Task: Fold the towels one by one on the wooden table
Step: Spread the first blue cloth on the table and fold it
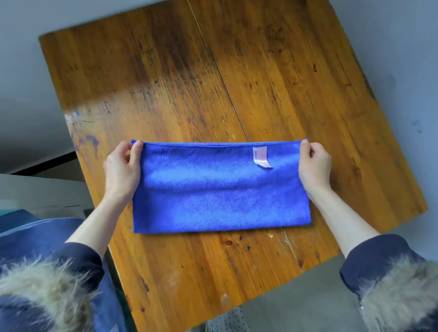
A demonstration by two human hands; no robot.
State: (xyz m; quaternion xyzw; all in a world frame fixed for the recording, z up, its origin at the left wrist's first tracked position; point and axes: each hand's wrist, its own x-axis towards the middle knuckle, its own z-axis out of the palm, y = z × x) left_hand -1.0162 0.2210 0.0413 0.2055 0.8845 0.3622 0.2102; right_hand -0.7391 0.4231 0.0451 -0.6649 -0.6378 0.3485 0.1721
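A blue towel (218,190) lies on the wooden table (209,66) as a wide rectangle, folded once, with a small white label (261,157) near its far right corner. My left hand (122,169) pinches the far left corner of the towel. My right hand (314,163) pinches the far right corner. Both far corners are held slightly above the tabletop, and the far edge is stretched straight between the hands.
The table's far half is bare wood. A blue fabric-covered seat (29,229) stands at the left beside the table. Grey floor (394,35) surrounds the table. Fur-trimmed dark sleeves (391,284) fill the lower corners.
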